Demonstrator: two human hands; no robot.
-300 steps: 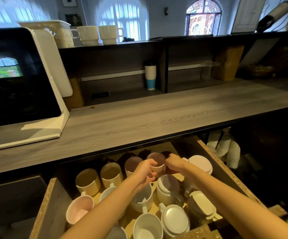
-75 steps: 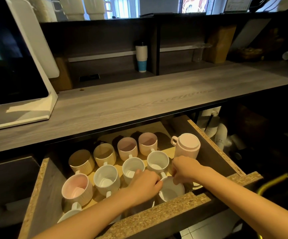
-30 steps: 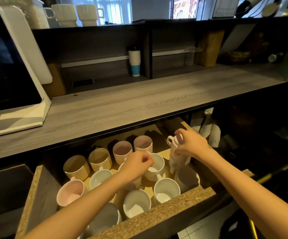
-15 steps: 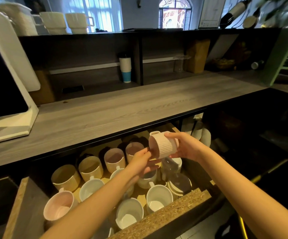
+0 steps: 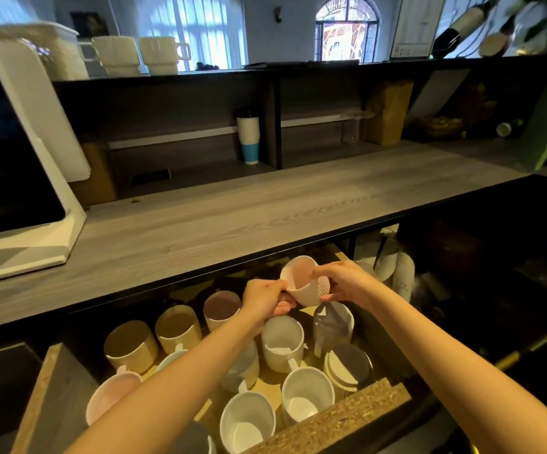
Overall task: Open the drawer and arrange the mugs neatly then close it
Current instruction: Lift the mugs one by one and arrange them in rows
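A ribbed pink mug (image 5: 303, 283) is being held in the air above the back right part of the open drawer (image 5: 331, 417), tilted with its mouth facing the camera. The left hand (image 5: 267, 298) is gripping its lower left side, fingers clenched on the base; the right hand (image 5: 342, 283) is grasping its right wall. Directly beneath it two mugs (image 5: 332, 322) are standing upside down on the right side, and an upright white mug (image 5: 283, 342) is sitting just beside them. The likely hazard is contact: lowering the tilted mug into this crowded corner is risking a knock against a neighbouring rim or handle, which could chip it. The edge of the surface (image 5: 232, 224) is overhanging the rear row, so lifting higher is risking a strike there. The drawer's rough front edge is lying under both forearms.
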